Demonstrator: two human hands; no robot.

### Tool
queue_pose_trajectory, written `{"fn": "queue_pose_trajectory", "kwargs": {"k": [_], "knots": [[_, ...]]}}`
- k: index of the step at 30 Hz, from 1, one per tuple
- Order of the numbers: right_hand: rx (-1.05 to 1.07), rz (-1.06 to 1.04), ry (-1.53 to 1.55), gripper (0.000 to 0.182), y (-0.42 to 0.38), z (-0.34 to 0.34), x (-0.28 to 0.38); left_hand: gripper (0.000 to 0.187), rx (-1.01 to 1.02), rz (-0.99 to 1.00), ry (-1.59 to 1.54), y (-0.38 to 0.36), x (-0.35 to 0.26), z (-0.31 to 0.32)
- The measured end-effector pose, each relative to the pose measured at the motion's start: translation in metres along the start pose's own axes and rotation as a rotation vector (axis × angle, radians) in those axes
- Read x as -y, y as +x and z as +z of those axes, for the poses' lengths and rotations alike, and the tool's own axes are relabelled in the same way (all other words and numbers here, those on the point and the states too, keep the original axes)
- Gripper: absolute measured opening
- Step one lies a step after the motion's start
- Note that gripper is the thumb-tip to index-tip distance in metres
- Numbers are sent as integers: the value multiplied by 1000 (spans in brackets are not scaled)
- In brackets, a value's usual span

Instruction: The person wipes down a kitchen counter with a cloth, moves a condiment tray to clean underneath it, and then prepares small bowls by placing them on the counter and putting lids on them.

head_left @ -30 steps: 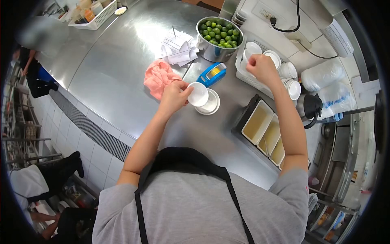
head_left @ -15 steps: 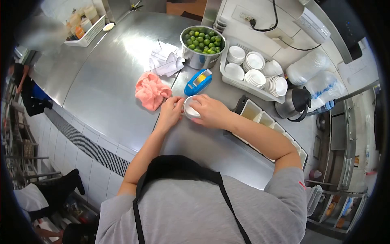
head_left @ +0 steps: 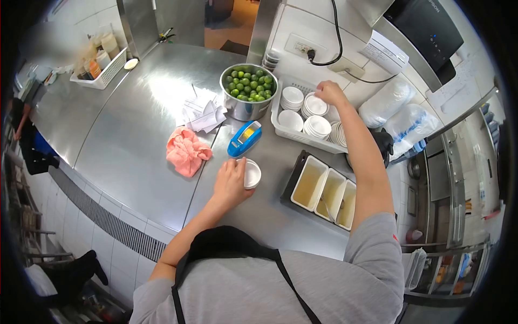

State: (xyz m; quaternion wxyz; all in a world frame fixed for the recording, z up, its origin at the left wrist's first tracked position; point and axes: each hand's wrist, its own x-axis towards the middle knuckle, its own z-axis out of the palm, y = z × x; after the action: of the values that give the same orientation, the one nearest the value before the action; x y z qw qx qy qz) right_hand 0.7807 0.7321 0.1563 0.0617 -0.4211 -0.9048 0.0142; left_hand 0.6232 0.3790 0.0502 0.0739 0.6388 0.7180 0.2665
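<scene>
My left hand (head_left: 232, 181) is closed round the side of a small white bowl (head_left: 252, 174) above the steel counter. My right hand (head_left: 331, 93) is stretched out to a white plastic basket (head_left: 302, 137). Its fingers curl at the far rim of the top small white dish (head_left: 316, 103) on one of several stacks there; the fingertips are partly hidden. A blue tape dispenser (head_left: 245, 139) with yellow tape lies just beyond my left hand. To the left of it is a crumpled pink cloth (head_left: 187, 152).
A steel pot of green limes (head_left: 248, 97) stands beside the basket. White papers (head_left: 204, 114) lie near it. A black holder with pale tubs (head_left: 310, 183) sits below my right arm. Farther off are a bottle basket (head_left: 112, 71), plastic-wrapped packs (head_left: 388, 100) and a partly hidden dark jug (head_left: 382, 143).
My right hand has left the small bowl and moved up and right to the stacked dishes in the basket. My left hand has kept the bowl. The camera view has shifted.
</scene>
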Motion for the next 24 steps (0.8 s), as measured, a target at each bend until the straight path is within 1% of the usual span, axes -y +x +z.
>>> {"fn": "queue_pose_trajectory", "kwargs": {"k": [1,2,4,5,6,7,9,10,11,13,14,16,17,18,19,20,22,23,24], "knots": [[132,3,2,35,-4,1,-3,80,59,-33,9,1,-1,-1],[190,26,-57,46,-5,10,0,80,58,-28,6,3,-3,-2],[181,-10,-76,47,-4,29,-2,82,145,-21,100,6,-7,-3],[175,-49,-87,49,-3,41,-4,82,147,-25,99,7,-10,-4],[86,-23,-86,45,-4,45,-2,79,121,-32,45,10,-13,-7],[93,-23,-80,45,-2,46,-3,76,97,-39,-9,11,-14,-8],[164,88,161,35,2,39,-9,73,135,-77,2,16,-11,-5],[76,81,222,29,-2,37,-11,70,161,-112,12,20,-10,-5],[81,76,221,29,-2,34,-12,70,161,-119,10,21,-9,-5],[-99,65,151,26,-5,26,-4,67,165,-108,23,21,-9,-7],[-144,-2,160,25,-10,21,3,67,171,-128,21,22,-7,-9],[-42,-91,301,21,-41,-16,58,77,180,-143,-80,20,-4,-11],[-29,-184,417,18,-57,-18,78,77,205,-176,-83,18,-2,-11],[-23,-273,533,16,-73,-19,97,79,137,-158,-126,19,-1,-12],[18,-426,545,13,-90,-22,116,81,63,-132,-165,17,0,-13],[92,-432,598,12,-111,-24,137,81,74,-146,-162,14,0,-15],[70,-703,467,11,-134,-7,156,81,118,-193,-203,14,1,-23],[68,-707,471,11,-143,-4,164,81,116,-196,-199,12,4,-28],[67,-714,524,11,-152,-2,171,80,26,-170,-248,8,8,-33]]}}
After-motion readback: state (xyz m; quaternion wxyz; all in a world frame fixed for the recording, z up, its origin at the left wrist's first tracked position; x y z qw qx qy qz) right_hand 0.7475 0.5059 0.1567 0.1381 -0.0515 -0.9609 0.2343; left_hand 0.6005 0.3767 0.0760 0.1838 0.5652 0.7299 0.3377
